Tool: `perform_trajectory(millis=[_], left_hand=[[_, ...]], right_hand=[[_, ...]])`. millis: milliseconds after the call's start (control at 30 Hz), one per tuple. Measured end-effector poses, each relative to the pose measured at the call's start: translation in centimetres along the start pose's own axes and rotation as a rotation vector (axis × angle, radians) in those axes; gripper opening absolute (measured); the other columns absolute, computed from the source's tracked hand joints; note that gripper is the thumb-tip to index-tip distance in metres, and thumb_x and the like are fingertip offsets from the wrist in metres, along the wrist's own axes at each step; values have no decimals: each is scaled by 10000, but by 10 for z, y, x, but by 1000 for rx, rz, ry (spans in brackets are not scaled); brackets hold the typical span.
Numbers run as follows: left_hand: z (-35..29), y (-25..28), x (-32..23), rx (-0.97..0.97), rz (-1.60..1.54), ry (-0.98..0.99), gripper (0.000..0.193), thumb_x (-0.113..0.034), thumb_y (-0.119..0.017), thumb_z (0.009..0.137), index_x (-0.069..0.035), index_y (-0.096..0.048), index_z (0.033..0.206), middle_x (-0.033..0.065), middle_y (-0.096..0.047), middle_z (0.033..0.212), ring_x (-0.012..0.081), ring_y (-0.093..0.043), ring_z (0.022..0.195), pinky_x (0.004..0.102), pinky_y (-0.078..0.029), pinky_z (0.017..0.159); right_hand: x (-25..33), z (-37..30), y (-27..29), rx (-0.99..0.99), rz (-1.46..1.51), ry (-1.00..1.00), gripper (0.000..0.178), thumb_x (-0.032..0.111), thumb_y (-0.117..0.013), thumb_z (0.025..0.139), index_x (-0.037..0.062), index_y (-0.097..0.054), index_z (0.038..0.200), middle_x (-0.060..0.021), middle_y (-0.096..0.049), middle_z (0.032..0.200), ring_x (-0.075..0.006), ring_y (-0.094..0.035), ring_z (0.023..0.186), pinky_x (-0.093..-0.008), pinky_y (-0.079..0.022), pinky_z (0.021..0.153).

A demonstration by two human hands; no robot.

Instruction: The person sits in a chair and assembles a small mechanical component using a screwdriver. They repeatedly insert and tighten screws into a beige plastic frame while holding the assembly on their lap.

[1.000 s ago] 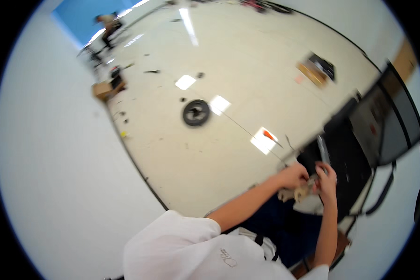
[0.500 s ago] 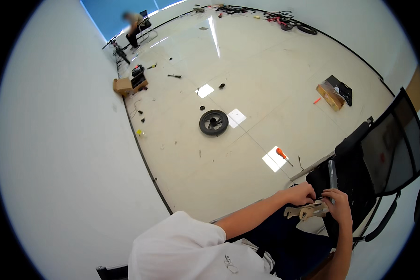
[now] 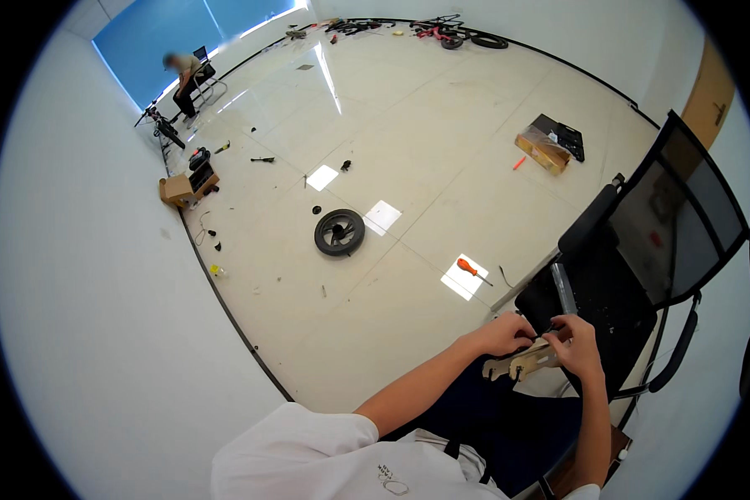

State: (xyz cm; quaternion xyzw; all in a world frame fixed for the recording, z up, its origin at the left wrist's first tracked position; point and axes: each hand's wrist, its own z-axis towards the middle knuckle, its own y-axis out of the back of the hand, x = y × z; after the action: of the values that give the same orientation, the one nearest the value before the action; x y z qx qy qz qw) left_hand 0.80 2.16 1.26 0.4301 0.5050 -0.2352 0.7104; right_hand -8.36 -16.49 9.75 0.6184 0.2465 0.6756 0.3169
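My left hand is closed, with thumb and fingers pinched together just above a beige two-pronged part like a bicycle fork. Opposite it, my right hand curls its fingers inward at the part's upper end. Between the fingertips shows something small and dark, too small to make out. Beyond the hands a silver tube stretches over the seat of a black chair; whether it joins the beige part is hidden. The prongs, with notched ends, hang over my dark-clothed lap.
On the tiled floor lie an orange-handled screwdriver, a black-tyred wheel, and a cardboard box beside a black case. Another open box stands by the left wall. A person sits far left; bicycle parts line the back.
The view has shifted, so everything appears further left. My fingertips have drawn closer together over the beige part, the right fingers now more bent.
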Motion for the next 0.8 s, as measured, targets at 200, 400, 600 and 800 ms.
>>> perform_trajectory(millis=[200, 400, 600, 800], left_hand=[[6, -4, 5, -5, -42, 5, 210, -140, -713, 796, 8, -725, 945, 204, -702, 870, 350, -682, 816, 399, -538, 751], [2, 2, 0, 23, -19, 17, 169, -124, -710, 805, 15, -714, 901, 184, -687, 796, 321, -660, 729, 402, -510, 679], [3, -10, 9, -31, -31, -24, 173, -122, -700, 813, 27, -709, 901, 191, -688, 809, 334, -660, 740, 391, -517, 690], [5, -6, 8, -13, -17, -33, 119, -80, -681, 807, 32, -686, 847, 187, -669, 769, 327, -648, 722, 386, -503, 668]], right_hand=[[-39, -27, -46, -241, 352, -237, 238, 54, -762, 834, -51, -667, 1026, -85, -690, 871, -141, -677, 750, -285, -545, 672], [-21, -25, -74, -389, 521, -384, 214, 37, -695, 896, -55, -636, 1080, -73, -663, 837, -124, -678, 734, -248, -536, 648], [-12, -34, -78, -445, 517, -402, 249, 71, -597, 979, -80, -595, 1176, -109, -687, 850, -130, -675, 699, -257, -543, 627], [-4, -32, -100, -574, 444, -403, 338, 163, -506, 1044, -99, -566, 1249, -77, -657, 806, -98, -605, 650, -267, -494, 612]])
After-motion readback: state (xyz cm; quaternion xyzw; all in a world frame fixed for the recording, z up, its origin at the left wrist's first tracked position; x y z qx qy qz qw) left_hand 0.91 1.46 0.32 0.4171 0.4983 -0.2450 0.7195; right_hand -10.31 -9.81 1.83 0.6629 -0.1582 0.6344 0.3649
